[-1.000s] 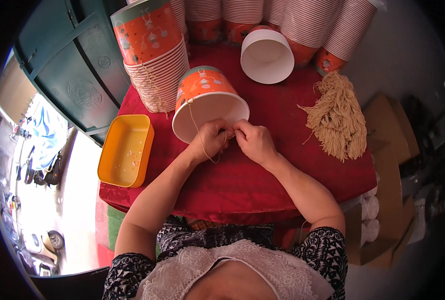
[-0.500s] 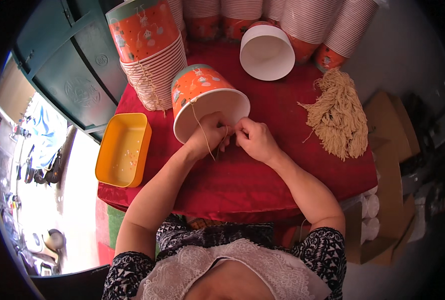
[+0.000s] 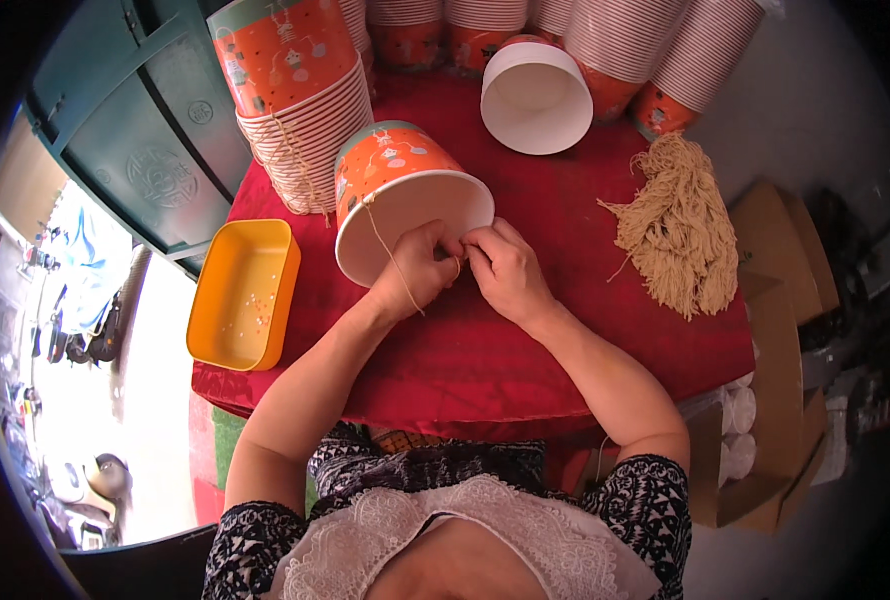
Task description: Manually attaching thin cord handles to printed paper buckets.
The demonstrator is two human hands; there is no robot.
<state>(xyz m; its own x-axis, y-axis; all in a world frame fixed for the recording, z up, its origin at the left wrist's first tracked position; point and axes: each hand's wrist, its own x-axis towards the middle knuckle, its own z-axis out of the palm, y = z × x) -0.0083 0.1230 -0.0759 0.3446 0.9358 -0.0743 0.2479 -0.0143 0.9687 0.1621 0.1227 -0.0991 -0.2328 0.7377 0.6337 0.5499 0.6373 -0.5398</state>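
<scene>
1. An orange paper bucket (image 3: 400, 190) lies tilted on its side on the red-covered desk (image 3: 565, 330), its white open mouth turned toward the person; it sits near the middle of the desk, just in front of both hands.
2. A tan string (image 3: 383, 240) runs from the bucket's rim down across the left hand (image 3: 415, 270); the left grip is closed, pinching the string at the rim.
3. The right hand (image 3: 505, 270) touches the left at the fingertips; its grip is also closed on the same string.
4. A tall stack of matching buckets (image 3: 300, 100) stands just left of the tilted one, with strings hanging down its side.
5. 1 white bucket (image 3: 535, 95) lies on its side further back; more stacks (image 3: 645, 50) line the rear edge.
6. A bundle of cut tan strings (image 3: 680, 225) lies to the right, well apart from the hands.
7. An orange rectangular tray (image 3: 245, 295) rests at the desk's left edge.
</scene>
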